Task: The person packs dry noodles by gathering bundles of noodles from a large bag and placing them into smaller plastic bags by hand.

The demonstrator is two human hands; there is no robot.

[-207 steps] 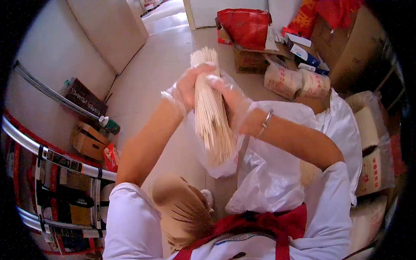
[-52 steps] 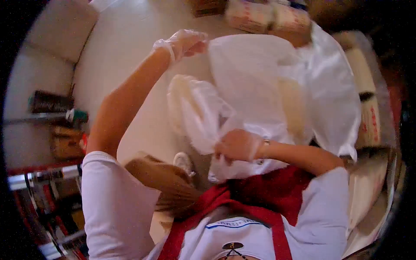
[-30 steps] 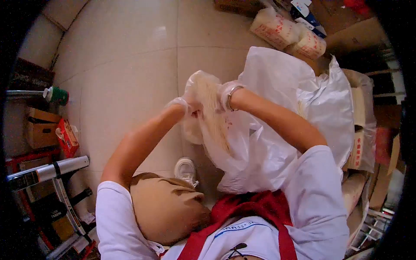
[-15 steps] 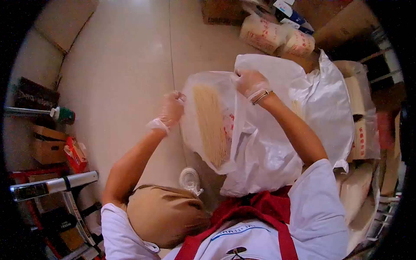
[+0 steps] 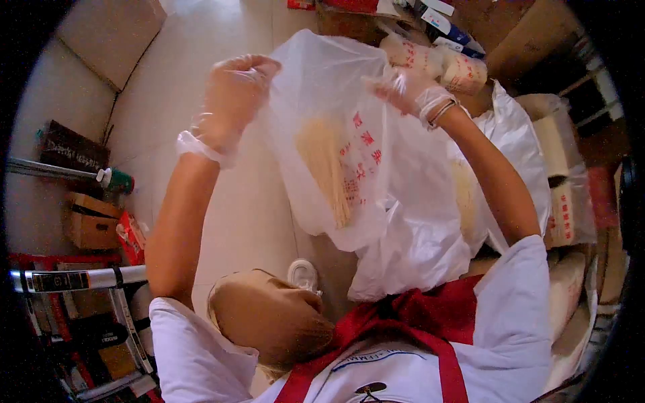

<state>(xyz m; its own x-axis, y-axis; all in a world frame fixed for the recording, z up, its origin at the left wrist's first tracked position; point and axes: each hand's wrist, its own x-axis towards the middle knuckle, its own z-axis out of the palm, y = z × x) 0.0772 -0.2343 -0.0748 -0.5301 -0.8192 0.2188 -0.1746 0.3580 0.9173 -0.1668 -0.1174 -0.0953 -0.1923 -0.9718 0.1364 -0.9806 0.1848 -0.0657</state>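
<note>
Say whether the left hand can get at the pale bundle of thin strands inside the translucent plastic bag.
Probably not directly: the left hand pinches the plastic bag, whose film seems to cover the bundle.

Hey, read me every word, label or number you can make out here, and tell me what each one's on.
"FEMM": white shirt; neighbouring letters unclear.
Red characters, too blurred to read: translucent bag.
Red characters, also too blurred: wrapped packs at top, pack at right.
Lettering too small or blurred: dark box at left, metal rail, blue-and-white box.
No number is legible.
</note>
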